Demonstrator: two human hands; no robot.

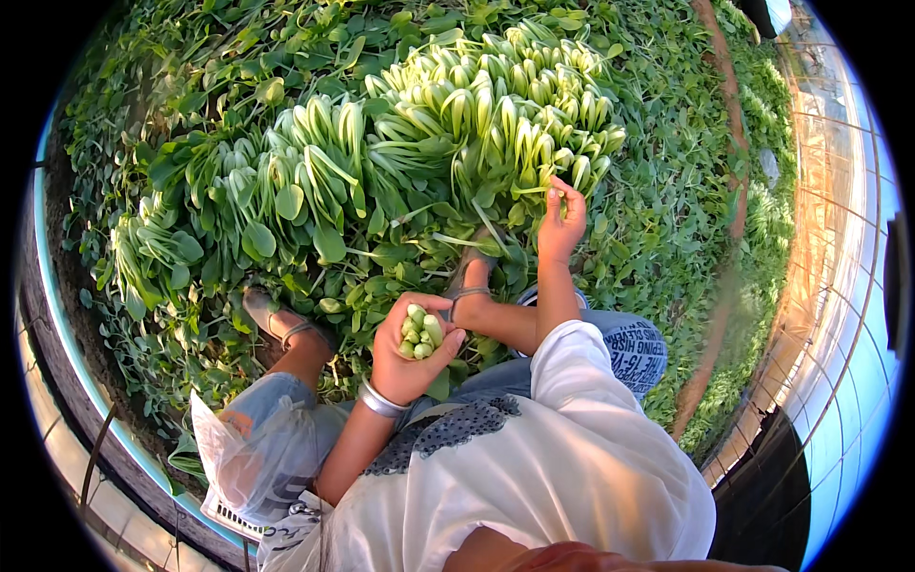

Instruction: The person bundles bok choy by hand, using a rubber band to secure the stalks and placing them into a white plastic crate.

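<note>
My left hand (414, 350), with a silver bangle at its wrist, is closed around a small bunch of leafy greens (420, 333), their pale root ends facing up. My right hand (562, 218) reaches forward to the near edge of a large pile of harvested greens (493, 107). Its thumb and forefinger meet a pale stem (532, 191) there; whether they pinch it is hard to tell. More bunches of greens (286, 179) lie to the left of that pile, stem ends mostly up.
Low leafy plants (286, 43) surround the piles. My sandalled feet (468, 286) rest among leaves. A clear plastic bag (275, 443) lies over my left leg. A brown strip (729, 129) runs along the right side, before a wire grid (829, 236). A pale blue edge (78, 372) curves along the left.
</note>
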